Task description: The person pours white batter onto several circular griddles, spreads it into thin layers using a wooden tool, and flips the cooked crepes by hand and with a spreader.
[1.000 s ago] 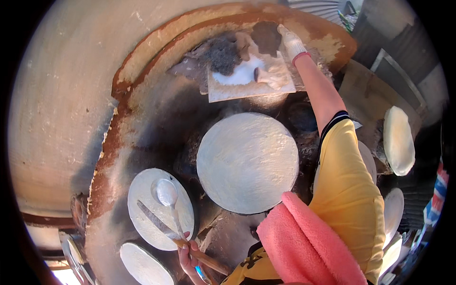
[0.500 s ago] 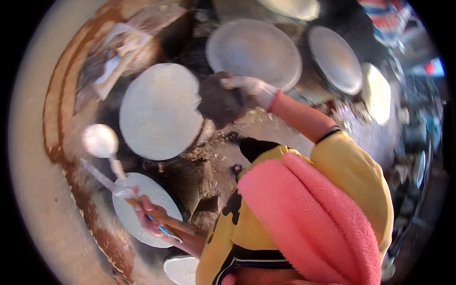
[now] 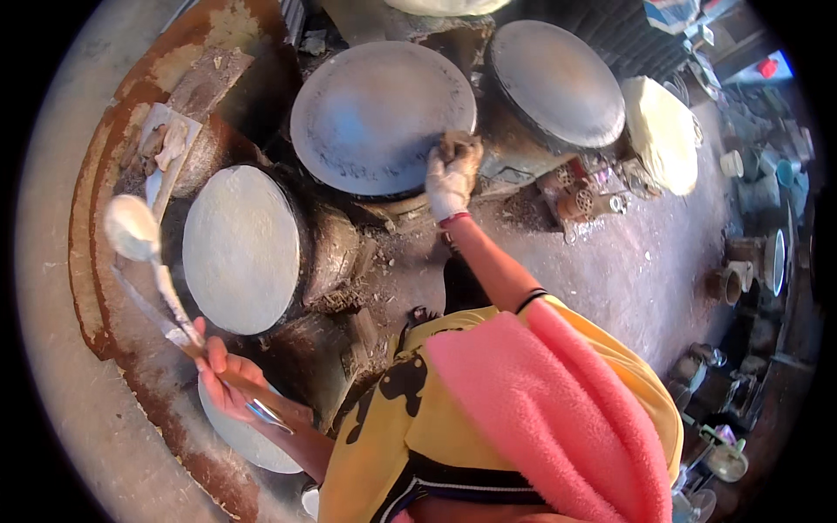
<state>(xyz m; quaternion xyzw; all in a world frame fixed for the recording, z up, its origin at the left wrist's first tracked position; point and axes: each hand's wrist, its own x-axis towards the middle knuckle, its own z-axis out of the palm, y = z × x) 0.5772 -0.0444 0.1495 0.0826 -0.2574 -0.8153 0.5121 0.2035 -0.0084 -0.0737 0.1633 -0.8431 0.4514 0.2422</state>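
Observation:
My left hand (image 3: 225,373), at lower left, is closed around the handles of a ladle (image 3: 132,228) and a long, flat-bladed scraper (image 3: 146,307). The ladle's round bowl is coated in pale batter. A pen-like shiny piece lies along the same hand. My right hand (image 3: 448,187), in a whitish glove with a red band at the wrist, grips a bunched brown rag (image 3: 460,150). The rag sits at the near right rim of a round dark griddle (image 3: 375,109). To the left, a second griddle carries a white sheet of batter (image 3: 240,253).
Another bare grey griddle (image 3: 558,83) stands at the back right, beside a pale covered stack (image 3: 660,135). Below my left hand is another white round (image 3: 244,436). A curved earthen ledge (image 3: 96,288) runs along the left. Buckets and bowls (image 3: 772,261) crowd the far right.
My right hand has moved from beside the white sheet to the bare griddle's rim, and the rag is now bunched up. My left hand still holds the ladle and scraper, while the view has shifted.

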